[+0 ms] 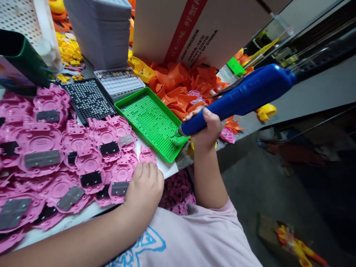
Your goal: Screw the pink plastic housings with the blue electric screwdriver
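black grid tray [88,99] beside grey tray [119,81]. behind those, tall grey stack [101,31]. cardboard box [194,26] over orange pile [180,87]. yellow bits [68,50] far left by white basket [33,26] and green bin [19,55]. orange-yellow toy [299,244] down on floor.

Left hand [144,189] hides a pink shell [122,181] (partly), screwdriver tip [175,135] blurred.
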Demonstrator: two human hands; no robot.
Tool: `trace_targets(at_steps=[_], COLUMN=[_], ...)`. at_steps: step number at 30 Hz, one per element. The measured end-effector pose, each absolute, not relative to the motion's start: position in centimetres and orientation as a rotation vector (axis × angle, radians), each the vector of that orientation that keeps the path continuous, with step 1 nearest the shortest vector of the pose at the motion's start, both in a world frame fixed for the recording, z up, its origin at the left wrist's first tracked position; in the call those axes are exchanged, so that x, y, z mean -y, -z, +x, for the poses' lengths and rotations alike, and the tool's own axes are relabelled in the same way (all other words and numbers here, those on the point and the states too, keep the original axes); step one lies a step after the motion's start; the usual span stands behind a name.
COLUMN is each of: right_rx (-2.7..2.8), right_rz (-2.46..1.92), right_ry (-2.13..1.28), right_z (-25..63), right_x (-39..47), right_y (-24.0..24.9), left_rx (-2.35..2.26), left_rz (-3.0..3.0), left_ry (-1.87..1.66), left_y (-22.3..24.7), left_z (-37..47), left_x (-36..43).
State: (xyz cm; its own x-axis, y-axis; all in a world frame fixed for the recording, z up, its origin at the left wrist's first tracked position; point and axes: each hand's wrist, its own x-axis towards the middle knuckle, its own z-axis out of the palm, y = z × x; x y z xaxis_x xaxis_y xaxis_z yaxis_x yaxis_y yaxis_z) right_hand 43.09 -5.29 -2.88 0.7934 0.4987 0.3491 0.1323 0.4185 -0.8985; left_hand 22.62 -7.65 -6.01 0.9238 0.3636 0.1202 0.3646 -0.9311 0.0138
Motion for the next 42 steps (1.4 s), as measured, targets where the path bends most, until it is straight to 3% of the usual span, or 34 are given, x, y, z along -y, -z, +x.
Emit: trace_targets(at_steps=[12, 23, 29, 35, 42], right_rx=[0.713, 0.705, 0.733, 0.922, 1.017], right_rz=[-1.08, -1.132, -1.12, -1.027, -1.028], right_ry=[-0.262, -0.281, -0.291, -0.488, -0.682], right_z=[43.2, 43.2, 41.6, 38.5, 37.4], right_x=[5.5, 5.5, 6.6, 8.9, 9.0], right_y=[3.6, 3.3, 0.5, -2.1, 0.1], left_rx=[0.499, 0.454, 0.416, 0.391, 0.381], left_rz=[-3.084, -3.15, -3.172, -3.191, -3.215], left_ry=[0.356, 0.223, 0.117, -0.025, -0.098], left_y=[6.8, 7.6, 7.7, 6.8, 6.6], left_z=[22.7, 22.8, 22.9, 23.1, 23.2], left_x=[8.4, 9.3, 9.3, 9.3, 9.6])
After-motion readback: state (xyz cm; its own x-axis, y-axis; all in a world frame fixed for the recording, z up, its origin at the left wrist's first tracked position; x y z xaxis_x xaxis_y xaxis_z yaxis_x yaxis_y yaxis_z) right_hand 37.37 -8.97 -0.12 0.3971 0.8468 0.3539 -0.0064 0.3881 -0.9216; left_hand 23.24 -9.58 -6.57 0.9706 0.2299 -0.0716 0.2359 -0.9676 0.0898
